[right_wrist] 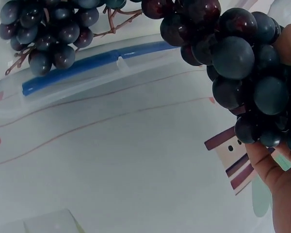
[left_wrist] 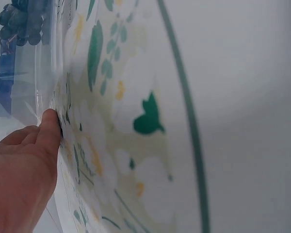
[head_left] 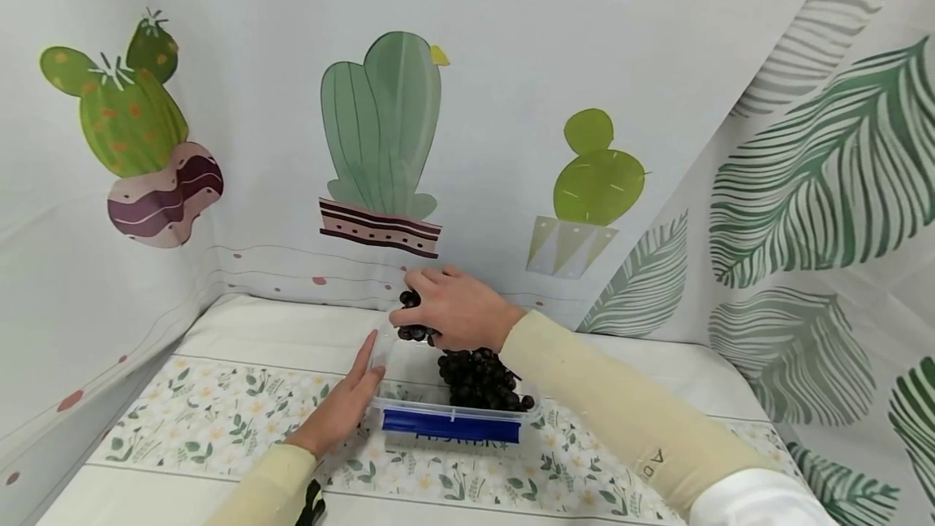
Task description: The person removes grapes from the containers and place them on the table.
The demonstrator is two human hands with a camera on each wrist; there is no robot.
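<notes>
A clear plastic container (head_left: 409, 372) with blue side clips (head_left: 451, 426) stands on the table. Dark grapes (head_left: 478, 381) are heaped in its right part. Over its far left part, my right hand (head_left: 460, 311) grips a bunch of dark grapes (right_wrist: 235, 63), fingers curled around it; part of that bunch is hidden behind the hand in the head view. My left hand (head_left: 342, 406) rests against the container's left side with its fingers extended. In the left wrist view its fingertips (left_wrist: 49, 119) are right at the container's wall.
A white tablecloth (head_left: 248, 453) with a floral band covers the table. Behind it hangs a white curtain (head_left: 497, 47) printed with cacti and leaves, close to the container's far side. A small dark item (head_left: 312, 502) shows beside the left sleeve.
</notes>
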